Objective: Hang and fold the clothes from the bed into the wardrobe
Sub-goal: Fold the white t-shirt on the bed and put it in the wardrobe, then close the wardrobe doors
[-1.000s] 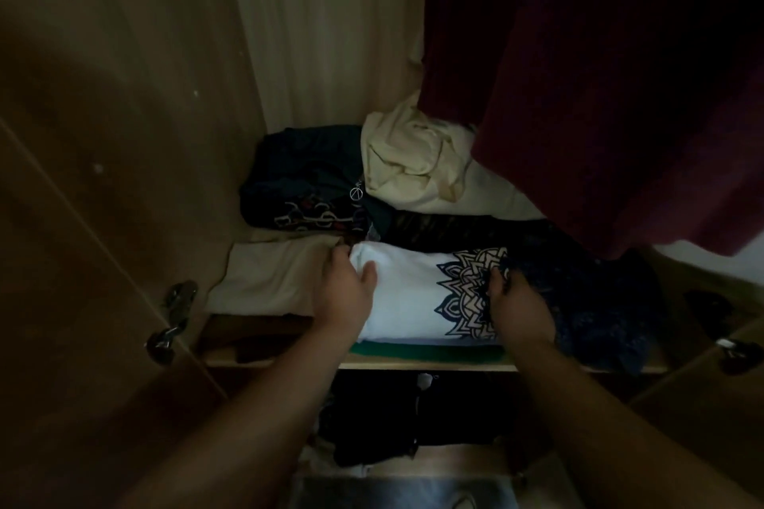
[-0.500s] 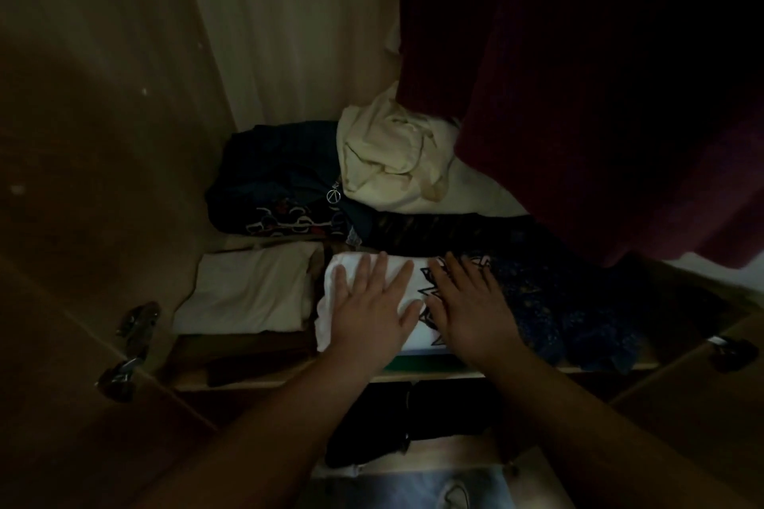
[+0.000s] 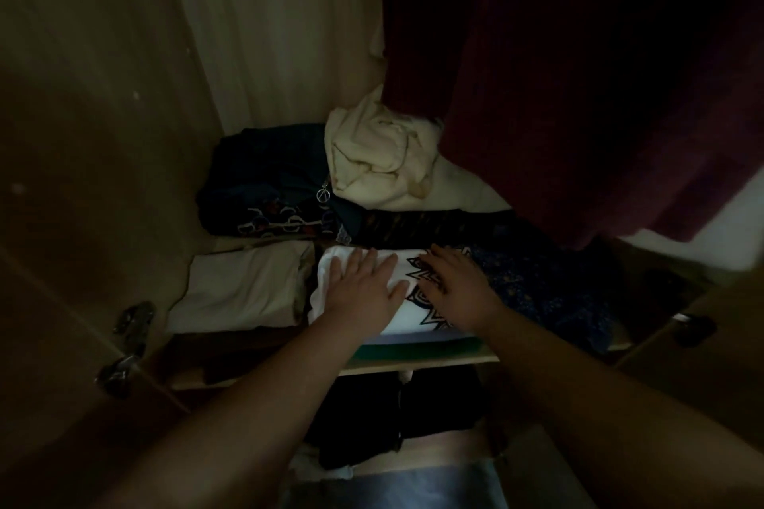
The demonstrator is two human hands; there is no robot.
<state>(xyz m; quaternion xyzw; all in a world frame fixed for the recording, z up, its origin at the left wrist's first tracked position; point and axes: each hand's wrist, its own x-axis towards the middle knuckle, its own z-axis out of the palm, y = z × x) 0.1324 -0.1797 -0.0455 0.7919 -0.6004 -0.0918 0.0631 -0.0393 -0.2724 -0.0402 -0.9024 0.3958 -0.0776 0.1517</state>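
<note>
A folded white T-shirt with a black mandala print (image 3: 417, 316) lies on a stack at the front of the wardrobe shelf (image 3: 413, 364). My left hand (image 3: 364, 289) rests flat on the shirt's left half, fingers spread. Beside it, my right hand (image 3: 454, 289) lies flat on the print, fingers apart too. Neither hand grips the cloth. A green folded item (image 3: 413, 350) shows under the white shirt.
A folded beige garment (image 3: 248, 285) lies left of the shirt, a dark blue patterned one (image 3: 545, 289) to its right. Behind sit a dark printed pile (image 3: 268, 186) and a crumpled cream cloth (image 3: 380, 161). A maroon garment (image 3: 578, 74) hangs above right. Dark clothes (image 3: 397, 413) fill the lower shelf.
A second ago both hands gripped the white shirt at its sides. They have since opened and now press flat on top of it, barely shifting in the last half second.
</note>
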